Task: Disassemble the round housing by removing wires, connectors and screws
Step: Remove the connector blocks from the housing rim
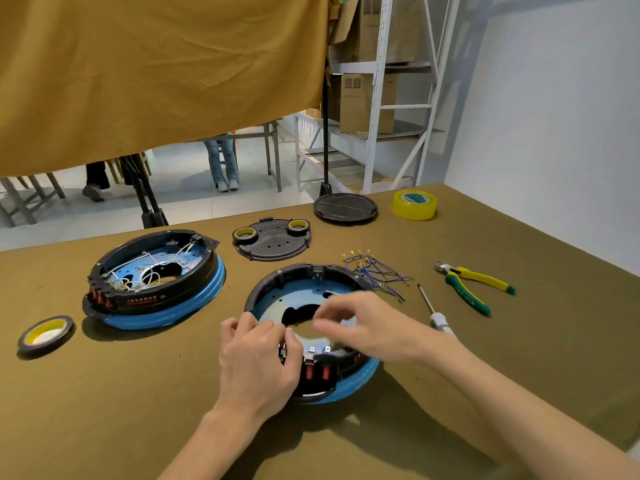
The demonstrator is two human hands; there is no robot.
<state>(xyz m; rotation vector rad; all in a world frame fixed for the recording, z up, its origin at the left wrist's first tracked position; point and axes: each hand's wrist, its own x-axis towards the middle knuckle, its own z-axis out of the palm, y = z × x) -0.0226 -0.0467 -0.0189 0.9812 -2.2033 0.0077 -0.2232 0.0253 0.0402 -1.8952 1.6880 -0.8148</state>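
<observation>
Surroundings: blue wires (375, 275) lie loose beyond the near housing; screwdriver (437, 315) and pliers (472, 285) to its right; second housing (154, 278), still wired, to the left; black cover (272, 239) carrying two tape rolls behind.
Round housing: near housing (304, 299) sits on the olive table (104, 393), under both hands.
Left hand: left hand (258, 358) curls over the near rim, gripping it by the red switches (317, 373).
Right hand: right hand (360, 323) hovers blurred above the opening, fingertips drawn together; whether they pinch anything cannot be told.
</observation>
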